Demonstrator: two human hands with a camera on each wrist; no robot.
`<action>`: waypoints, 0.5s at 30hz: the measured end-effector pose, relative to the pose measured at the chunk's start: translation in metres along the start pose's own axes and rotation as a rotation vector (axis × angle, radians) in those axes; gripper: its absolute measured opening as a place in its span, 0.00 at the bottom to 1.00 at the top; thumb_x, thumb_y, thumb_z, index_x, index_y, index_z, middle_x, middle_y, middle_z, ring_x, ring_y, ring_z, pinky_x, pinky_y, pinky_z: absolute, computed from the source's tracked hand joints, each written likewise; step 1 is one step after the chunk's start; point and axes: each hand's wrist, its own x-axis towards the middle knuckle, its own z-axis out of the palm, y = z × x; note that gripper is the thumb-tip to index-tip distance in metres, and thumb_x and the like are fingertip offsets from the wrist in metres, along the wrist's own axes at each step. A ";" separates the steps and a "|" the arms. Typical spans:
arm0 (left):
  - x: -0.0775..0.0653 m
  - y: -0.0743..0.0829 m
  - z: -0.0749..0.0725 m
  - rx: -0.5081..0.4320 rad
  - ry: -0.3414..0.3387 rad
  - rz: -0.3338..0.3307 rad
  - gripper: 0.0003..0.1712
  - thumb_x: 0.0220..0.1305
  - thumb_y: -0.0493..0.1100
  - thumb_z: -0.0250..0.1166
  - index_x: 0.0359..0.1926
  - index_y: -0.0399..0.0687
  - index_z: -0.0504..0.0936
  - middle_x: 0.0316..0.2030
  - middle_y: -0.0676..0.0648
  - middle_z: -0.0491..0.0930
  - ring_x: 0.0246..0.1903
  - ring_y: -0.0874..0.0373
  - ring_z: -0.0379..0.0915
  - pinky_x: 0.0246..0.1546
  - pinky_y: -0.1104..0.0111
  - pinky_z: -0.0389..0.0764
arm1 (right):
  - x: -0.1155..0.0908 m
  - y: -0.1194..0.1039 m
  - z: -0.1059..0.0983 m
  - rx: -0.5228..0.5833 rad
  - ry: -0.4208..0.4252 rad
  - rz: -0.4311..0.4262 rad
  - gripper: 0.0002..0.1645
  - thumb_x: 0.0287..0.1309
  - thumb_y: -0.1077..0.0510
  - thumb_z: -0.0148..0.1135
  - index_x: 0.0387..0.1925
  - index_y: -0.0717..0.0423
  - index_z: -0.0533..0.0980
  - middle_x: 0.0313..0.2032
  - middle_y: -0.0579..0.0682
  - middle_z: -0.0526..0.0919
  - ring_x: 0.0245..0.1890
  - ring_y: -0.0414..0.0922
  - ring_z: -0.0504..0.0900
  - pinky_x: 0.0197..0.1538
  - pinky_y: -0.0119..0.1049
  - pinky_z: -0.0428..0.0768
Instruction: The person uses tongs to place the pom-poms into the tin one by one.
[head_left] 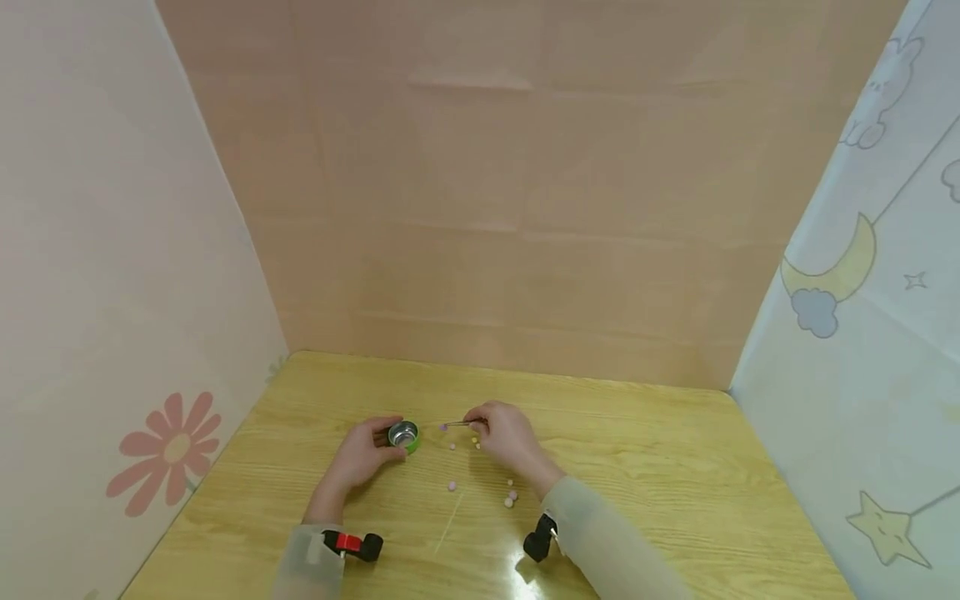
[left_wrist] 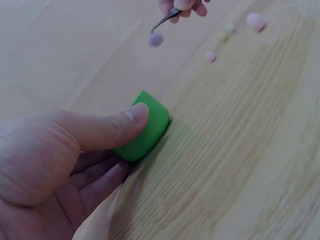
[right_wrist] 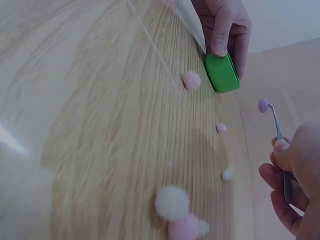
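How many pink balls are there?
3: a tiny pink ball right of the round green metal tin, a bigger pink ball nearer the person, another pink ball beside a white ball. Others may be hidden.

Wooden table (head_left: 675,483) before creased brown backdrop (head_left: 480,167); pale left wall (head_left: 112,208) bears pink flower (head_left: 176,448); pale right wall (head_left: 900,392) bears rabbit (head_left: 881,92), yellow moon (head_left: 861,262) touching grey cloud (head_left: 816,313), yellow star (head_left: 888,528).

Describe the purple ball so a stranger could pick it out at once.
Above the wooden table, find the right hand, which holds metal tweezers. At their tip is the small purple ball, held clear of the surface. The other balls lie on the table; this is the only one in the tweezers.
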 end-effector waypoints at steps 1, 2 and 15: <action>0.000 0.000 0.000 0.004 0.000 0.002 0.36 0.63 0.37 0.80 0.70 0.36 0.79 0.66 0.34 0.78 0.62 0.38 0.80 0.62 0.51 0.83 | 0.003 -0.003 0.002 -0.006 0.002 0.001 0.07 0.72 0.60 0.69 0.45 0.49 0.90 0.43 0.46 0.90 0.37 0.40 0.86 0.39 0.37 0.85; 0.000 0.000 0.000 0.002 0.000 -0.002 0.35 0.63 0.37 0.80 0.70 0.36 0.79 0.66 0.34 0.78 0.62 0.39 0.80 0.62 0.51 0.83 | 0.005 -0.006 0.003 -0.018 0.007 -0.002 0.07 0.72 0.60 0.69 0.45 0.49 0.90 0.42 0.45 0.90 0.38 0.41 0.86 0.41 0.38 0.86; 0.001 0.001 0.000 -0.003 0.004 0.003 0.35 0.63 0.34 0.79 0.70 0.35 0.79 0.65 0.34 0.79 0.61 0.39 0.81 0.60 0.52 0.84 | 0.026 -0.042 0.029 -0.113 -0.026 -0.014 0.08 0.71 0.59 0.70 0.45 0.44 0.91 0.43 0.41 0.89 0.42 0.39 0.87 0.43 0.36 0.87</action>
